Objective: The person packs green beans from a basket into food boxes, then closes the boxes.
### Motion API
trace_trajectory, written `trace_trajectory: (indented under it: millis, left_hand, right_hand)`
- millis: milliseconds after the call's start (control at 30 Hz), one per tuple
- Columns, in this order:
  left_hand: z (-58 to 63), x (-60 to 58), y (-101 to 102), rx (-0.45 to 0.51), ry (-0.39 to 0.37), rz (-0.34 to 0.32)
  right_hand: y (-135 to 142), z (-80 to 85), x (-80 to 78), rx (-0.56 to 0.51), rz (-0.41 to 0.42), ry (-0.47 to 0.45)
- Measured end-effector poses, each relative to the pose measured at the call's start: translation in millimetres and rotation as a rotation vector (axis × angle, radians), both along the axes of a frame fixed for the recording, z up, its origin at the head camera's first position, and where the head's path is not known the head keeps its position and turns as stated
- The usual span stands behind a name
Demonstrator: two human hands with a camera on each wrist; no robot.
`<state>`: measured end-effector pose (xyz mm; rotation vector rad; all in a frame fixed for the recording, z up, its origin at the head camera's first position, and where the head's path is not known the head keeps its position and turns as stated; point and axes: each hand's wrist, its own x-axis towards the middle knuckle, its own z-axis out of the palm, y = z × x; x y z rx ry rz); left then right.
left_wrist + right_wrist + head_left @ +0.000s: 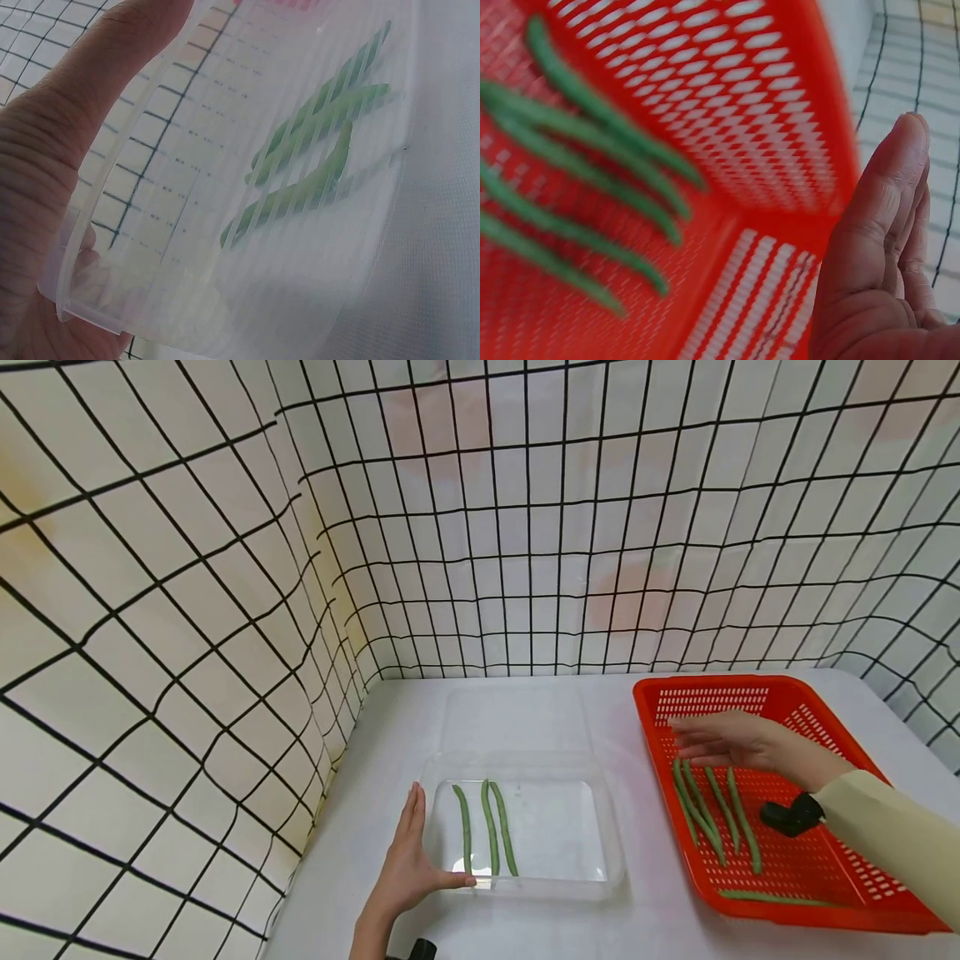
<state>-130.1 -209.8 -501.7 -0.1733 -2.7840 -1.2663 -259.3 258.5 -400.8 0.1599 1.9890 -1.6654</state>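
A clear plastic container stands on the white table, with three green beans lying lengthwise in its left half. My left hand rests against its near left corner, fingers straight along the left side and thumb stretched along the near rim. Through the ribbed wall the beans show in the left wrist view. Over the far left part of a red basket is my right hand, fingers extended and nothing held. Several green beans lie below it; the right wrist view shows them beside the slotted wall.
Behind the container, a faint clear sheet or lid lies flat on the table. One more green bean lies along the basket's near edge. Black grid netting over white cloth encloses the back and sides.
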Motion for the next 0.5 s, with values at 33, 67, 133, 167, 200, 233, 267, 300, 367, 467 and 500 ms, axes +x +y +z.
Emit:
trace_trajectory:
  millis: [33,67,133,167,200,233,267,300,367,467,500]
  left_hand:
    - [0.2,0.1,-0.3,-0.001,0.001,-0.001]
    - [0.2,0.1,-0.5,-0.002,0.004,-0.002]
    - [0.4,0.2,-0.8,0.0,0.007,-0.007]
    - [0.3,0.3,-0.9,0.002,0.008,-0.009]
    - [0.1,0.4,-1.0,0.004,0.01,-0.012]
    - [0.0,0.5,-1.0,0.005,0.011,-0.014]
    - [0.0,0.6,-0.9,0.007,0.011,-0.016]
    - [-0.2,0.8,-0.8,0.008,0.01,-0.017]
    - [-0.4,0.8,-0.6,0.009,0.008,-0.015]
    - [-0.4,0.7,-0.8,0.009,0.008,-0.013]
    - [-0.4,0.5,-0.9,0.008,0.007,-0.011]
  right_hand:
    - [5.9,-2.3,0.2,0.002,-0.006,-0.007]
    - [11.7,-4.6,0.6,0.008,-0.006,-0.011]
    - [22.3,-9.8,1.7,0.014,-0.014,-0.03]
    - [27.4,-12.6,2.2,0.013,-0.021,-0.043]
    - [32.2,-15.5,2.7,0.012,-0.025,-0.052]
    - [36.6,-18.3,3.5,0.013,-0.031,-0.059]
    - [40.7,-21.0,4.3,0.014,-0.035,-0.068]
    - [44.4,-23.8,5.1,0.01,-0.04,-0.078]
    - [51.5,-28.9,6.8,0.005,-0.041,-0.094]
    - [60.3,-35.5,8.9,-0.002,-0.042,-0.123]
    - [63.3,-37.6,9.4,-0.008,-0.045,-0.13]
